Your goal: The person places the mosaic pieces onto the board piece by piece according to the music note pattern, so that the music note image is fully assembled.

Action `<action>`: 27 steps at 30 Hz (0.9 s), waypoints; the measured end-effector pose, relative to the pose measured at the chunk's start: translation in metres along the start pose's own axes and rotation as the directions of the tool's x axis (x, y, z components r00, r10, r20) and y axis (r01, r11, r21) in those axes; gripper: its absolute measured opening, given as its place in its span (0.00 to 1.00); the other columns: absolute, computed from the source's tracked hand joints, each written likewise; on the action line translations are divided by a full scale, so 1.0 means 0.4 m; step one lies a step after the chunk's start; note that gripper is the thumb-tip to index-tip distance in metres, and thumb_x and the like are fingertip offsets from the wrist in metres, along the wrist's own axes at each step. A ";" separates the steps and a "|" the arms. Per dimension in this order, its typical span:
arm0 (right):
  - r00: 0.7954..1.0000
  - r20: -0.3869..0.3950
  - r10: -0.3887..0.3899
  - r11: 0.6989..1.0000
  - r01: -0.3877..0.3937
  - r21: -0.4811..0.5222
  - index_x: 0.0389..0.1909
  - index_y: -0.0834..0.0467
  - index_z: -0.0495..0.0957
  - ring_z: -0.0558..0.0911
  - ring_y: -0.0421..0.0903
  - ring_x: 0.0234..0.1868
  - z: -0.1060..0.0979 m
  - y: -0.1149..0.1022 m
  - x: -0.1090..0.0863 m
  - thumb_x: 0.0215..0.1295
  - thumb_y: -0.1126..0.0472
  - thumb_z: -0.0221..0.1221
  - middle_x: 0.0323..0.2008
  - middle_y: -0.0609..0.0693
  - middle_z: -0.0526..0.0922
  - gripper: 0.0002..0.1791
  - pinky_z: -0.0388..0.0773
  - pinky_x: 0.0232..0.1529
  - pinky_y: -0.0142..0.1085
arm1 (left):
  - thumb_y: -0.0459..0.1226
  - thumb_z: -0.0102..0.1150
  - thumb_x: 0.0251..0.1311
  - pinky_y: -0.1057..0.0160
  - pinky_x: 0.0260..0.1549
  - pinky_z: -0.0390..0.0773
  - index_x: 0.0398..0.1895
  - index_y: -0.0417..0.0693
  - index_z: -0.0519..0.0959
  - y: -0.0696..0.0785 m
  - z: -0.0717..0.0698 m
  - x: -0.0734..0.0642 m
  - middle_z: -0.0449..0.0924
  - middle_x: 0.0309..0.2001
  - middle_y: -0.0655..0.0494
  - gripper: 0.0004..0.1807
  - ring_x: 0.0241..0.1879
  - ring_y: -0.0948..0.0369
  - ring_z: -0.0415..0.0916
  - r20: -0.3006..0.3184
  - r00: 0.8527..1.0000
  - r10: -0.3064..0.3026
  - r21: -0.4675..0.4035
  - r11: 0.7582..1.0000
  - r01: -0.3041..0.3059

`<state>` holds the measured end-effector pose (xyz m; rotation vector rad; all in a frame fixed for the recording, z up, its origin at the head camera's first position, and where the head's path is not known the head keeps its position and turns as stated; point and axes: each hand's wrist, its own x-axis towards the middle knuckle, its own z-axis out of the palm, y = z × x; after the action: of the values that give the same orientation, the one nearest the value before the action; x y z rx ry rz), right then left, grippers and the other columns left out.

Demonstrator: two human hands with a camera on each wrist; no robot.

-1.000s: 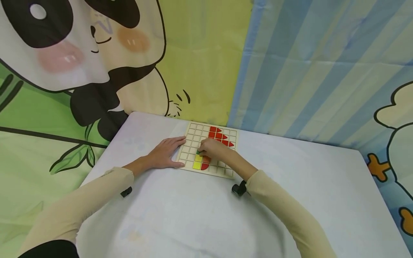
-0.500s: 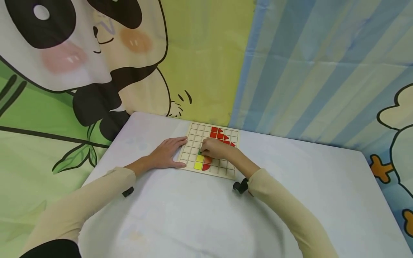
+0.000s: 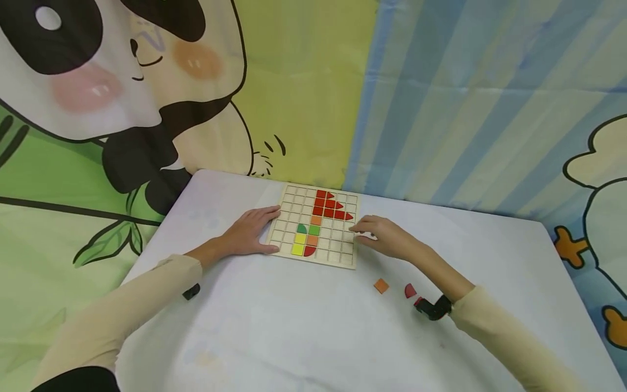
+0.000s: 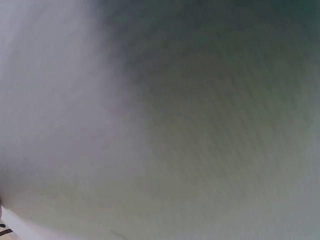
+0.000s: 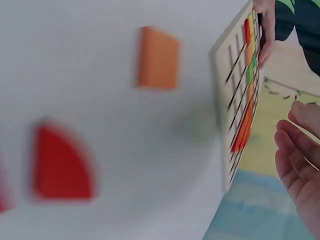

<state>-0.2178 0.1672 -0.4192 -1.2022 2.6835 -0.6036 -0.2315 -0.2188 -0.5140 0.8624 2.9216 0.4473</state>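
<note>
A pale wooden grid board (image 3: 338,250) lies on the white table. Red squares and triangular pieces (image 3: 329,203) fill cells toward its far edge. Lower down sit orange, green and yellow squares (image 3: 299,244), a dark green quarter-circle (image 3: 301,228) and a red one (image 3: 309,251). My left hand (image 3: 250,231) rests along the board's left edge with fingers extended. Just off the right edge hovers my right hand (image 3: 387,236), its fingers loosely bent; the right wrist view shows nothing between those fingers (image 5: 287,150). The left wrist view is only blurred cloth.
Loose on the table, nearer than the right hand, are an orange square (image 3: 381,286) and a red quarter-circle (image 3: 410,291). Another red bit shows by the black wrist camera (image 3: 433,308). A printed curtain (image 3: 303,109) stands behind the table's far edge.
My right hand has left the board and moved right, uncovering the dark green quarter-circle in its cell and the loose pieces on the table. The left hand stays at the board's edge.
</note>
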 end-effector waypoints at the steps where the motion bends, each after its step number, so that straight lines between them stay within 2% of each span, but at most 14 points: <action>1: 1.000 0.001 0.021 1.000 -0.021 0.011 0.53 0.61 0.81 0.81 0.49 0.45 -0.001 0.011 -0.027 0.64 0.63 0.62 0.46 0.54 0.84 0.16 0.81 0.43 0.41 | 0.72 0.56 0.49 0.44 0.71 0.53 0.77 0.51 0.52 -0.001 -0.001 -0.001 0.49 0.78 0.54 0.58 0.76 0.52 0.49 -0.002 1.000 0.001 -0.001 1.000 -0.001; 7: 0.992 0.013 0.128 0.990 -0.129 0.056 0.53 0.59 0.81 0.81 0.45 0.43 0.013 0.063 -0.171 0.63 0.63 0.62 0.45 0.52 0.84 0.16 0.82 0.42 0.40 | 0.71 0.57 0.49 0.43 0.71 0.52 0.76 0.50 0.52 -0.006 -0.002 -0.007 0.49 0.78 0.54 0.57 0.75 0.51 0.49 -0.011 1.000 0.002 -0.015 1.000 -0.003; 12: 0.988 -0.003 0.151 0.985 -0.150 0.090 0.51 0.58 0.82 0.80 0.39 0.41 0.032 0.078 -0.248 0.63 0.63 0.63 0.44 0.48 0.84 0.16 0.81 0.39 0.32 | 0.71 0.56 0.49 0.44 0.72 0.52 0.77 0.51 0.51 -0.005 -0.006 -0.006 0.48 0.78 0.55 0.57 0.76 0.52 0.49 -0.005 1.000 -0.004 -0.013 1.000 0.004; 15: 0.989 -0.011 0.148 0.985 -0.146 0.092 0.51 0.57 0.82 0.80 0.39 0.41 0.040 0.074 -0.273 0.63 0.63 0.63 0.45 0.46 0.83 0.15 0.80 0.39 0.31 | 0.70 0.57 0.50 0.45 0.72 0.52 0.77 0.51 0.52 -0.004 -0.009 -0.006 0.48 0.78 0.55 0.57 0.76 0.52 0.48 -0.005 1.000 -0.007 -0.020 1.000 0.006; 19: 0.989 -0.028 0.147 0.988 -0.145 0.051 0.50 0.56 0.83 0.81 0.42 0.43 0.054 0.060 -0.294 0.63 0.61 0.63 0.45 0.45 0.83 0.15 0.81 0.41 0.34 | 0.70 0.57 0.49 0.45 0.72 0.52 0.77 0.51 0.52 -0.006 -0.006 -0.004 0.47 0.78 0.55 0.57 0.76 0.52 0.48 0.000 1.000 -0.004 -0.023 1.000 0.004; 27: 0.988 -0.085 0.132 0.991 -0.135 -0.026 0.47 0.56 0.84 0.82 0.42 0.41 0.077 0.040 -0.313 0.60 0.60 0.66 0.43 0.45 0.83 0.14 0.82 0.40 0.35 | 0.71 0.56 0.49 0.45 0.71 0.52 0.77 0.52 0.51 -0.006 0.001 -0.001 0.47 0.78 0.56 0.57 0.76 0.52 0.49 -0.004 1.000 0.016 -0.016 1.000 -0.016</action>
<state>-0.1362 0.2604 -0.4582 -1.0154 2.8248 -0.6063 -0.2322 -0.2210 -0.5151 0.8841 2.9125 0.4740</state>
